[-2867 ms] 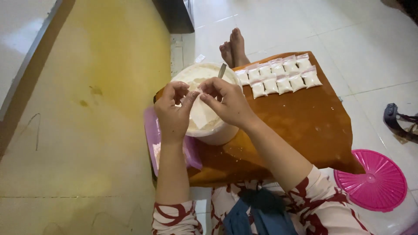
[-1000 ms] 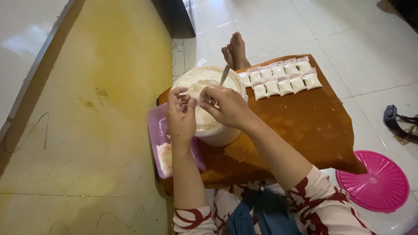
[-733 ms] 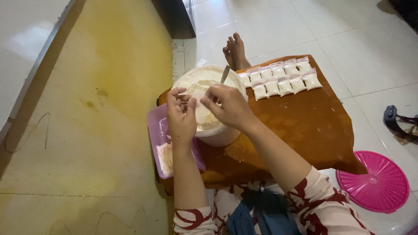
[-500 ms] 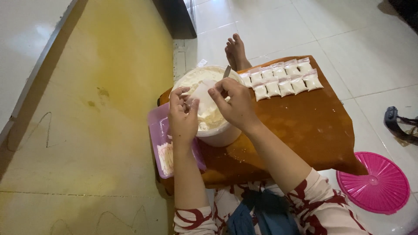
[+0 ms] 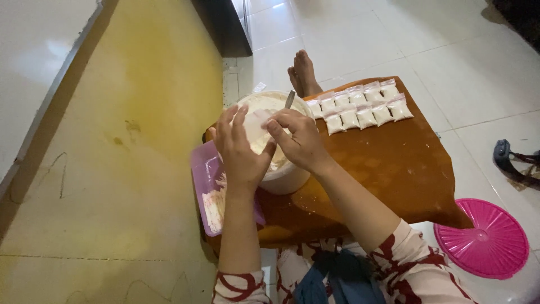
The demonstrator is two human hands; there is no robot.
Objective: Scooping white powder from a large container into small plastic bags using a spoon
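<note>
My left hand (image 5: pixel 239 151) and my right hand (image 5: pixel 298 141) are together over a white bowl (image 5: pixel 281 177) of white powder on a low brown table (image 5: pixel 388 169). Between their fingertips they hold a small clear plastic bag (image 5: pixel 260 117), hard to make out against the powder. A metal spoon handle (image 5: pixel 289 99) sticks up from the bowl's far rim. Several filled small white packets (image 5: pixel 360 107) lie in two rows at the table's far edge.
A purple tray (image 5: pixel 203 186) with empty little bags lies left of the bowl, partly off the table. A pink round lid (image 5: pixel 484 239) lies on the white tile floor at right. A bare foot (image 5: pixel 304 73) rests beyond the table. A dark sandal (image 5: pixel 514 163) is at far right.
Both hands have stayed over the bowl, working the small bag; the right hand has shifted slightly forward and the view has drifted a little.
</note>
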